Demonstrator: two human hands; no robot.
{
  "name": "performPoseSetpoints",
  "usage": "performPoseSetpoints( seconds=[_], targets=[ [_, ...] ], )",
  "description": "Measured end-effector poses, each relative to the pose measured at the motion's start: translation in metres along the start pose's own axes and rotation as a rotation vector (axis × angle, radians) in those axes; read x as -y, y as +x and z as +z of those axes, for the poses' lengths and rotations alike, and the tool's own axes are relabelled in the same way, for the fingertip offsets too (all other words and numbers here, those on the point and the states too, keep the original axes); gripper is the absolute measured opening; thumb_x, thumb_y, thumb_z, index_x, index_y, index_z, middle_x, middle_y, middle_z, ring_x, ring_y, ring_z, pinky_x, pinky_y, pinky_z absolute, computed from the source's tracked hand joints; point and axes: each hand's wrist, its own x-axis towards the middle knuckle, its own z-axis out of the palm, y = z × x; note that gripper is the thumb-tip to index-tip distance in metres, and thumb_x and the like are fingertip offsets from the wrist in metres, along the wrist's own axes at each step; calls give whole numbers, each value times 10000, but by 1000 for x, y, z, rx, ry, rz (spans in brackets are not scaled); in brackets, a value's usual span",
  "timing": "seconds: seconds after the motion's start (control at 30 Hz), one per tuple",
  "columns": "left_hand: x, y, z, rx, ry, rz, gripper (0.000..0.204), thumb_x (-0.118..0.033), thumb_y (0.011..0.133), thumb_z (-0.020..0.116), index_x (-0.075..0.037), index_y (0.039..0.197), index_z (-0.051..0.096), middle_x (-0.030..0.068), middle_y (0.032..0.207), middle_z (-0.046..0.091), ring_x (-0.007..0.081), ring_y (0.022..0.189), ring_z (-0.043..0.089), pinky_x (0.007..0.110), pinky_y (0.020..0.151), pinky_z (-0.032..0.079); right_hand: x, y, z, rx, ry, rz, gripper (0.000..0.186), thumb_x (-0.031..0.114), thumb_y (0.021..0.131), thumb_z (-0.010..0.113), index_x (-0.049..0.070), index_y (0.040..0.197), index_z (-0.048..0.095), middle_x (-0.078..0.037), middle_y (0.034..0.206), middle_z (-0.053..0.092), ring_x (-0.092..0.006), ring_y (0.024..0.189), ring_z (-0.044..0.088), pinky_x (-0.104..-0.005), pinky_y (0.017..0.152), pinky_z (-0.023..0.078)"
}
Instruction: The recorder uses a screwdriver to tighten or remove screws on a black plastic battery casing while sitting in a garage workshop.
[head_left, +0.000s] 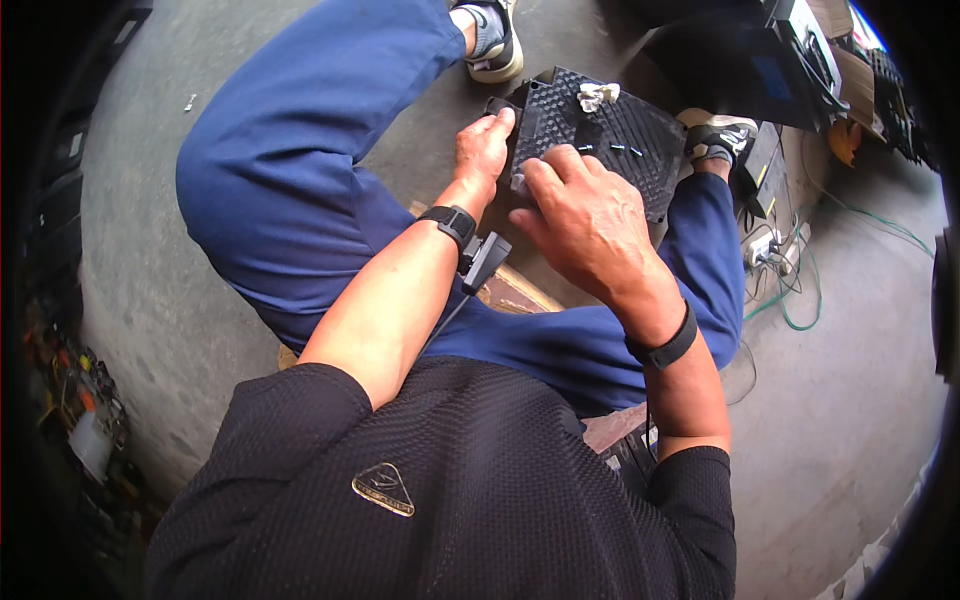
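A black textured plastic panel [645, 170] lies between my legs, with a crumpled white wad [597, 95] and several small screw-like pins [617, 147] on it. My left hand [483, 155] is closed on a dark part [497, 104] at the panel's left edge, thumb on top. My right hand [585, 225] is over the panel's near left corner, fingers curled around a small pale object [519, 182] that is mostly hidden by them. A black device is strapped at my left wrist.
A black box-like unit [730, 60] stands at the upper right, beside cardboard. A power strip [763, 247] with green and dark cables lies right of my leg. Wooden boards [520, 292] show beneath my arms. Assorted items line the far left edge.
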Motion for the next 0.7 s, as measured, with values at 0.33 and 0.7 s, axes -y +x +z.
performPoseSetpoints(
  seconds=[0.33, 0.7],
  targets=[
    [-12, -8, 3, -4, 75, 48, 368, -347, 988, 679, -1, 870, 714, -13, 779, 617, 109, 761, 493, 325, 704, 445, -2, 0, -1, -87, 64, -104, 245, 123, 804, 748, 86, 1008, 617, -83, 892, 608, -285, 785, 662, -426, 699, 552],
    [8, 7, -4, 24, -48, -11, 365, -346, 988, 682, 2, 889, 732, -13, 792, 640, 106, 760, 513, 321, 704, 455, -1, 0, -1, 48, -31, -34, 249, 241, 809, 761, 87, 942, 618, -68, 881, 615, -237, 811, 662, -389, 690, 550]
  ],
)
